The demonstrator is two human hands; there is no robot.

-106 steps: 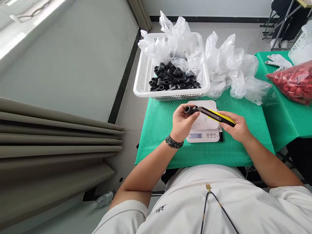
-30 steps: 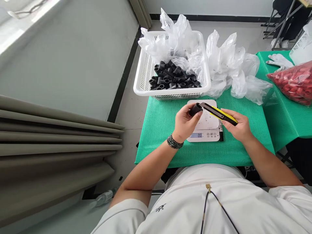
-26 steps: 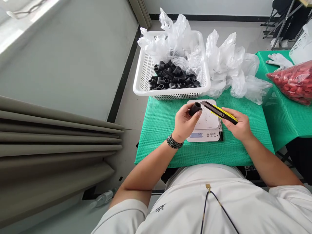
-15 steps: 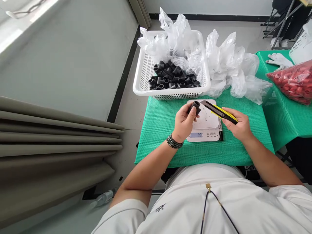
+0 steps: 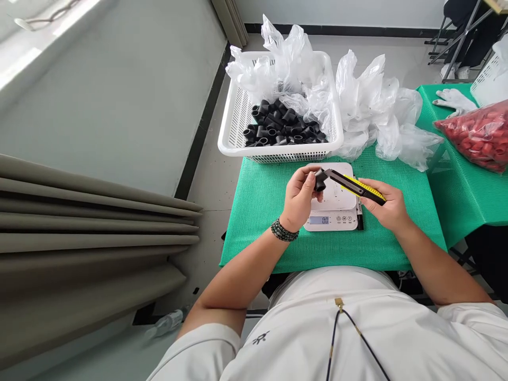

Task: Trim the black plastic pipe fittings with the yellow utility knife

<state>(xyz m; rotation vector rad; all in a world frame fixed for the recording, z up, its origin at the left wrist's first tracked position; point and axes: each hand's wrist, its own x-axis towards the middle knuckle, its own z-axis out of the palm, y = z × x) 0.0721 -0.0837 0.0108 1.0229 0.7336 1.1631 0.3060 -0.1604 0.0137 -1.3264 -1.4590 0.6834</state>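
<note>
While the left hand (image 5: 298, 200) has a short black pipe fitting (image 5: 319, 180) pinched between thumb and fingers, up above the scale, the right hand (image 5: 391, 208) is wrapped firmly around a yellow-and-black snap-off utility knife (image 5: 357, 188), with its blade (image 5: 332, 174) pointing at the fitting's end. The tip looks to be right on the rim, maybe touching (hard to be sure from a head cam, the fingers crowd that spot). So the step in hand looks like working that end over with the knife, cleaning up the edge by my read. What it calls for now is a steady pinch and short, controlled strokes, keeping the thumb clear of the edge, then a good look at the rim before the piece gets put down.

Both hands are off the table, hovering over a white digital scale (image 5: 331, 222) showing 0.0, which sits on a green mesh mat (image 5: 262, 233) with a black marker (image 5: 360, 219) just beside it. Past the scale there's a white plastic basket (image 5: 278, 156) holding a heap of similar black fittings (image 5: 282, 129), with crumpled clear plastic bags (image 5: 377, 114) in and beside it. Off to the right, on a second green mat (image 5: 448, 211), sit a bag of red parts (image 5: 476, 138) and a white glove (image 5: 454, 99).
</note>
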